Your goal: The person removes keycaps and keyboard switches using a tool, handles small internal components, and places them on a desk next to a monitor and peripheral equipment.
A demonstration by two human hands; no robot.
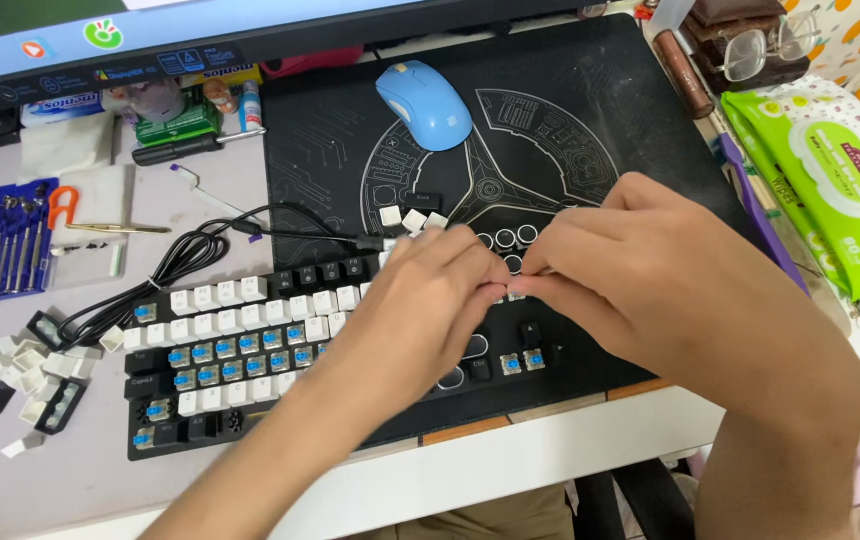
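The scene is evenly and brightly lit, with soft light from above. Shadows are faint: a thin, diffuse one lies under the left hand (420,300) and right hand (640,270) on the keyboard (240,350). The black mouse mat (350,150) shows a mild sheen but no hard glare. The monitor (150,40) along the top edge glows, slightly washed out. Focus is sharp across the middle; the fingertips where the hands meet look a little soft. Lines bend slightly toward the corners, as with a wide lens.
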